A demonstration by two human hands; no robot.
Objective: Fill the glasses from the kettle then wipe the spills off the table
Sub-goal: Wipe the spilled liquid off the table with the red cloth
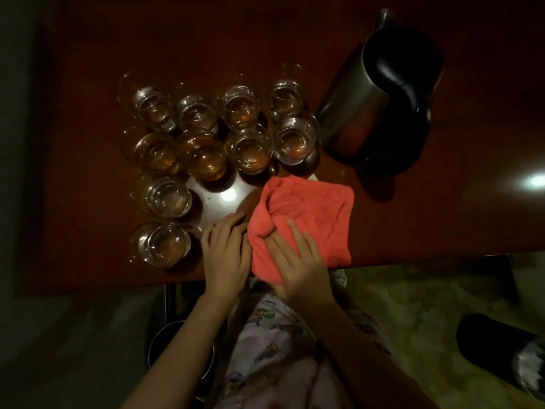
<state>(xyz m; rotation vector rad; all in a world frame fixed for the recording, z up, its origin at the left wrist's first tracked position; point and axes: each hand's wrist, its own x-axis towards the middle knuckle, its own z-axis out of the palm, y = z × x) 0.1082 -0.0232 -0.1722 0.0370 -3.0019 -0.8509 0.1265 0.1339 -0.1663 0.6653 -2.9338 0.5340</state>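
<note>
Here, right hand point(298, 261) grip flat on the red cloth point(306, 208), left hand point(227, 249) fingers straight, touching the table point(413, 225).

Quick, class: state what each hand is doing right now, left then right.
Left hand: open, fingers resting flat on the table beside the cloth.
Right hand: open, fingers straight, pressing the red cloth.

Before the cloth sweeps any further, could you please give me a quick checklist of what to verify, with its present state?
1. Glasses hold liquid: ok; all ten appear filled.
2. Kettle set down, upright, apart from the cloth: ok.
3. Right hand pressing the red cloth flat on the table: ok.
4. Left hand resting beside the cloth, fingers straight: ok.
5. Room between cloth and nearest glass: not ok, very close.
6. Spills remaining: cannot tell; glare hides the surface.
</note>
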